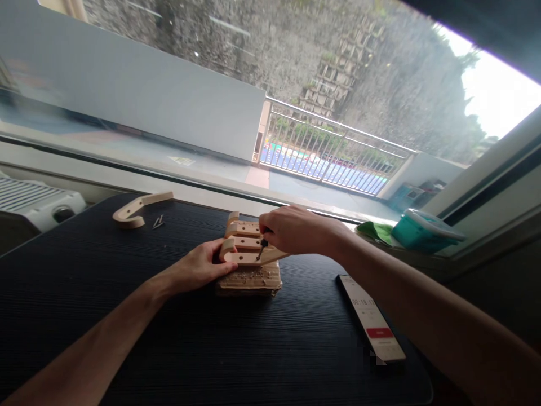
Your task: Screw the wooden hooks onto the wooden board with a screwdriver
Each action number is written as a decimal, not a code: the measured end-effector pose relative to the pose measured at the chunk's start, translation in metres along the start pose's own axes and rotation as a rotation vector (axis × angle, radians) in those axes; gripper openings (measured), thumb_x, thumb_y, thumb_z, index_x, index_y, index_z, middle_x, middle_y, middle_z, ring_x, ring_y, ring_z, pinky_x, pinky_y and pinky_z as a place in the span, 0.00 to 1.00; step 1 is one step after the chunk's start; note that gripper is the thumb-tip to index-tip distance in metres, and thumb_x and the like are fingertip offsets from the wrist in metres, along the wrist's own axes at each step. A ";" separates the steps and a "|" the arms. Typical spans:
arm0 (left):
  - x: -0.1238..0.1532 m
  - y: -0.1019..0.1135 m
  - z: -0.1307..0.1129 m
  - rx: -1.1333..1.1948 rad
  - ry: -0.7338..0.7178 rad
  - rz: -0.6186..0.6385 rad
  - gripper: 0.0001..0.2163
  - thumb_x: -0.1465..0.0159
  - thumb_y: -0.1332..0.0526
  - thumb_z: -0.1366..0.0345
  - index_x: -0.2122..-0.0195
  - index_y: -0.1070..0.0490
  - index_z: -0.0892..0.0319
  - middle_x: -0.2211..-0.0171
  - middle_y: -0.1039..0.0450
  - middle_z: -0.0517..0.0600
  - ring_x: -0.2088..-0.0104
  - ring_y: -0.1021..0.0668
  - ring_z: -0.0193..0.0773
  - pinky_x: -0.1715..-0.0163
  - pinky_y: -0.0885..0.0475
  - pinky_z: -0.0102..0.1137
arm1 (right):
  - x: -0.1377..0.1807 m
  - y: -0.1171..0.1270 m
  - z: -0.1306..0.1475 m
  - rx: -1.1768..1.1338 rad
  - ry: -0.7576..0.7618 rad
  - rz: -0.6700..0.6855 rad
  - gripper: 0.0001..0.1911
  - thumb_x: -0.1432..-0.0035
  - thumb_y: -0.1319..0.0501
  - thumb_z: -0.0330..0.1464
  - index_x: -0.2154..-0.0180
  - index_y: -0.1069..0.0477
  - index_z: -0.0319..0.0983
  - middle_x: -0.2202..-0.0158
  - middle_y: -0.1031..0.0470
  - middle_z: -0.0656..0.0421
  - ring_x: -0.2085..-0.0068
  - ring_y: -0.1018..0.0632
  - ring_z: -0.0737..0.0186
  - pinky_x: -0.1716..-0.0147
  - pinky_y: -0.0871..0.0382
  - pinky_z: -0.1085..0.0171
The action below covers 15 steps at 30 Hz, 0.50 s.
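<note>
My right hand (291, 230) is wrapped round the handle of a screwdriver (262, 246), whose tip points down at a hole in the nearest wooden hook (249, 259). My left hand (209, 262) grips the curved end of that same hook, fingers behind it and thumb in front. More wooden hooks (243, 242) lie side by side just beyond it. They all rest on a thick block of layered cardboard (249, 286) with a rough, pitted top. Whether a screw sits under the tip is too small to tell.
A loose wooden hook (127, 214) and several screws (158, 221) lie at the table's far left. A phone (372, 321) showing a timer lies right, under my right forearm. A teal lidded box (426, 230) and green cloth (375, 231) sit by the window. A white appliance (42, 203) stands left.
</note>
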<state>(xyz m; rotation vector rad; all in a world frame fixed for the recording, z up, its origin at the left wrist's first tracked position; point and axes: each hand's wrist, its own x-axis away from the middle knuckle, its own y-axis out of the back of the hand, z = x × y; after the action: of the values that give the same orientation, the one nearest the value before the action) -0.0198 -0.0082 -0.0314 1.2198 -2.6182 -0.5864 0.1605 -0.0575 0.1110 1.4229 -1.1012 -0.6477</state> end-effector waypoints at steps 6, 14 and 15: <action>-0.002 -0.003 0.001 0.120 0.046 -0.006 0.17 0.47 0.38 0.57 0.59 0.32 0.59 0.65 0.25 0.46 0.64 0.23 0.39 0.66 0.29 0.28 | -0.003 -0.005 -0.002 -0.012 -0.056 0.027 0.12 0.39 0.49 0.30 0.61 0.29 0.34 0.64 0.23 0.51 0.65 0.26 0.61 0.69 0.39 0.65; -0.002 -0.004 0.001 0.129 0.060 -0.025 0.16 0.47 0.37 0.57 0.60 0.31 0.59 0.65 0.24 0.47 0.64 0.23 0.39 0.66 0.28 0.27 | -0.004 -0.005 -0.003 0.007 -0.073 -0.002 0.17 0.37 0.52 0.36 0.64 0.28 0.34 0.66 0.23 0.51 0.66 0.25 0.60 0.72 0.42 0.64; -0.002 -0.004 0.002 0.128 0.053 -0.021 0.16 0.47 0.37 0.57 0.60 0.31 0.59 0.65 0.24 0.46 0.64 0.23 0.39 0.66 0.29 0.27 | -0.004 -0.005 -0.003 0.011 -0.082 -0.007 0.17 0.37 0.52 0.36 0.64 0.28 0.34 0.66 0.23 0.51 0.66 0.26 0.60 0.72 0.42 0.64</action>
<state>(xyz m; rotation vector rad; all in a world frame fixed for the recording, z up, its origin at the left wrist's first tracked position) -0.0164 -0.0080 -0.0344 1.2827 -2.6367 -0.3895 0.1628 -0.0535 0.1058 1.4206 -1.1661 -0.7114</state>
